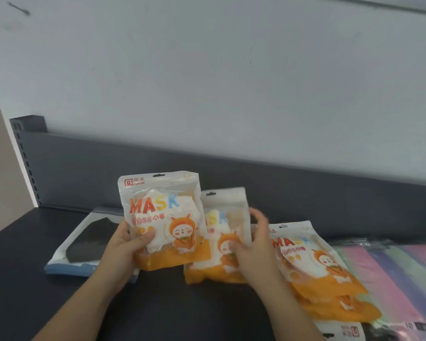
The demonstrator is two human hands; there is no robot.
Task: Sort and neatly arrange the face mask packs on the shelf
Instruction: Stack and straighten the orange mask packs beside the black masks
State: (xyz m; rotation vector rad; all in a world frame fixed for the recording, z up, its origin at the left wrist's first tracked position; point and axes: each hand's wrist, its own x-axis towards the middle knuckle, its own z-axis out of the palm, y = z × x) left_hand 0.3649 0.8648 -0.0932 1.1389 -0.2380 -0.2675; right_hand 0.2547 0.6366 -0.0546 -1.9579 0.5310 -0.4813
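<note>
Two bare hands work over a dark shelf (182, 313) strewn with face mask packs. The left hand (126, 244) grips an orange-and-white "MASK" pack (162, 217) by its lower left side, with the thumb curled over the front and the fingers behind. This pack is upright, lifted off the shelf, with its printed cartoon face toward the camera. Just to its right, and partly behind it, is a second pack (219, 244) of the same print. The right hand (253, 242) is on this one, its thumb across the front and its fingers spread near the right edge. That hand is blurred, so I cannot tell whether it grasps the pack or only touches it. Further right, a stack of orange packs (325, 274) lies flat, overlapping a fan of pastel packs (391, 271) at the far right. A black mask pack (89, 242) lies flat on the left, behind the left wrist. The shelf's dark grey back panel (158, 166) stands behind everything, with a pale wall (207, 70) above it.
</note>
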